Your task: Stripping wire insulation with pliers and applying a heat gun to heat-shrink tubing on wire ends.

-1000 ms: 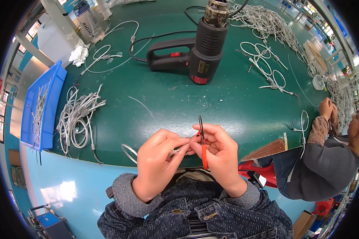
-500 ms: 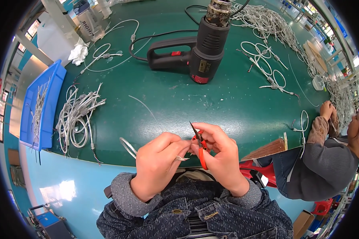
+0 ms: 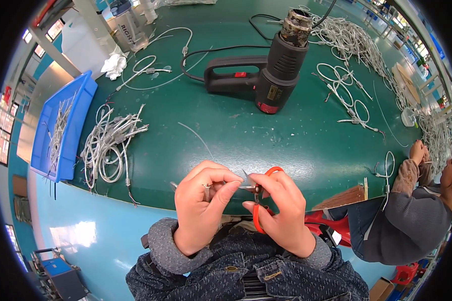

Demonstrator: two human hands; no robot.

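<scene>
My left hand (image 3: 204, 203) is closed in a pinch on a clear-jacketed cable (image 3: 174, 186). Only a short loop of that cable shows beside the hand, and the rest is hidden behind my fingers. In my right hand (image 3: 282, 205) are red-handled scissors (image 3: 256, 218), my fingers wrapped round the loops. Their blades stand apart and point left, with one reaching the left fingertips. Whether the blades touch the cable cannot be made out.
A black heat gun (image 3: 277, 75) stands on the green table (image 3: 186, 165) beyond my hands. Bundled cables (image 3: 116, 143) and a blue tray (image 3: 78, 123) of cut pieces lie left. Looped cables (image 3: 344, 93) lie right, near a seated co-worker (image 3: 412, 210).
The scissors' blades have swung from pointing up and closed together to pointing left and apart, beside the left fingertips. The left hand has turned its thumb upward. The view has shifted slightly.
</scene>
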